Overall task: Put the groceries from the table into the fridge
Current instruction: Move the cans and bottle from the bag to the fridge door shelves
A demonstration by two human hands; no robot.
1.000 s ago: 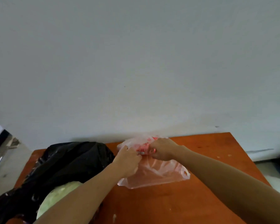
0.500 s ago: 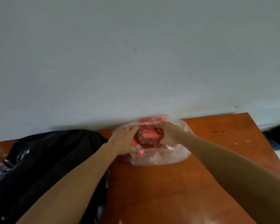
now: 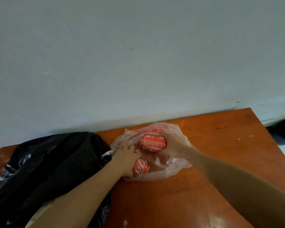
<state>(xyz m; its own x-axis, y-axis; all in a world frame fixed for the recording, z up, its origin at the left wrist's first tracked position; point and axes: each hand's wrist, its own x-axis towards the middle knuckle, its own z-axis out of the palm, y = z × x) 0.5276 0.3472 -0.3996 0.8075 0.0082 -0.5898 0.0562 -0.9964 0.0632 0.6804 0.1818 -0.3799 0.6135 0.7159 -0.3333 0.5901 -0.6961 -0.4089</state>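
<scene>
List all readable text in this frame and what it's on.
Nothing reads as a full word.
Lower can: large white script letters, partly covered by the left hand, not legible.
Upper can, gripped by the right hand: small white print, too blurred to read.
Clear bag: red print near its top, too blurred to read.
Black bag, table: no text visible.

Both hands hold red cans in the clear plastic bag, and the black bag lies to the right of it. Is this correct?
No. The head view shows the black bag left of the clear plastic bag, not right. The left hand holds the lower red can, the right hand the upper red can.
</scene>
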